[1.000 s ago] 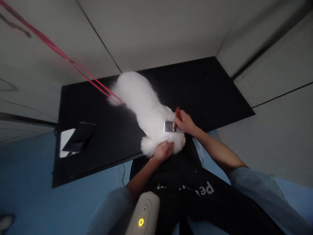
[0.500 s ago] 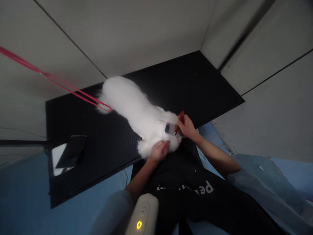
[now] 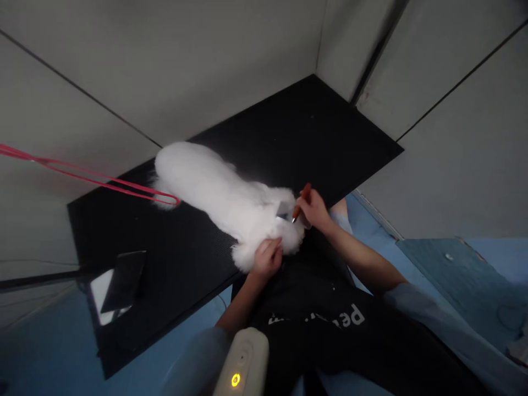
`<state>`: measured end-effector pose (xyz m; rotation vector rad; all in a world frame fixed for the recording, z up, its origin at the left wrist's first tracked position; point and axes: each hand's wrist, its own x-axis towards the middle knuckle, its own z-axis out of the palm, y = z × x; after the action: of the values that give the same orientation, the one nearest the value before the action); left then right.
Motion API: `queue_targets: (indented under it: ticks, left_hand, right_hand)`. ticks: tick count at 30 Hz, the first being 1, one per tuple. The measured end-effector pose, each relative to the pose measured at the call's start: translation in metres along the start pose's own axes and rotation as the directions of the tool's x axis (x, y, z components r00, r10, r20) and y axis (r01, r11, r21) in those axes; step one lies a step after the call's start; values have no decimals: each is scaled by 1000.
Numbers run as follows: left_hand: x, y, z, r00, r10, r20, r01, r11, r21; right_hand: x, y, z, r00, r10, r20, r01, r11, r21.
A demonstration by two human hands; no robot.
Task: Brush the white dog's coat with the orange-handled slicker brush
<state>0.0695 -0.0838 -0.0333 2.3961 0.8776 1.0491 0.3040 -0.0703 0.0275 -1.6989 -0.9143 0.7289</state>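
Note:
A fluffy white dog [image 3: 210,190] lies stretched across the black table [image 3: 264,143], its head end close to my body. In my right hand [image 3: 317,210] is a slicker brush [image 3: 302,201] with a reddish-brown handle, my fingers wrapped around it. The flat brush head is against or just over the fur of the dog's head. My left hand [image 3: 268,257] rests on the near side of the head, fingers bent and pressed together on the fur. The dog's face is hidden from me.
A red looped cord [image 3: 136,188] hangs over the dog's rear end. On the table's left lie a dark flat object [image 3: 124,280] and a white sheet-like thing [image 3: 101,297] partly under it. Grey wall panels [image 3: 214,60] stand behind the table. A pale device with a yellow light [image 3: 243,363] is close below me.
The view has turned and shifted, so the table and cord sit differently. The brush head has tilted against the dog's head while my right hand keeps its hold. My left hand remains on the fur.

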Motion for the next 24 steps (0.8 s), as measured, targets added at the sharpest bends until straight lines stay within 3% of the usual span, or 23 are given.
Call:
queue_targets:
  ticks: [2,4,6,9,11,13,14,17,18,21,22,24]
  left_hand:
    - [-3,1,-10,987,-46,-154,58,995,77]
    - [-4,0,-16,964,-115,-239,153,978,145]
    - [-5,-3,-14,968,-182,-172,213,960,183]
    - [-7,-6,0,972,-232,38,221,956,192]
    - [-9,-6,11,968,-221,116,199,964,177]
    - [-13,-5,18,968,-204,146,182,972,151]
    - [-15,-4,20,969,-197,150,178,975,133]
    - [-19,-2,23,970,-182,164,172,983,70]
    - [-20,-2,23,971,-171,170,164,985,53]
    - [-22,-2,25,969,-154,195,148,988,45]
    - [-22,-2,26,967,-157,200,150,987,48]
    - [-22,-1,28,964,-171,203,164,985,51]
  right_hand:
    - [5,-3,0,990,-12,-140,17,999,29]
    - [9,-6,3,999,-49,-7,50,997,58]
    - [14,-10,8,989,-41,146,36,999,32]
    - [22,-19,15,998,-55,25,56,998,-35]
    - [25,-26,17,990,-115,86,120,991,-62]
    - [27,-33,18,951,-119,286,159,980,-121]
    - [28,-37,18,941,-100,322,161,973,-166]
    - [29,-47,19,974,-119,191,162,960,-229]
    - [29,-50,19,969,-142,202,185,958,-218]
    - [28,-54,22,882,-131,453,255,940,-225]
    - [28,-55,24,870,-112,481,257,934,-249]
    - [29,-56,26,909,-125,398,246,931,-270]
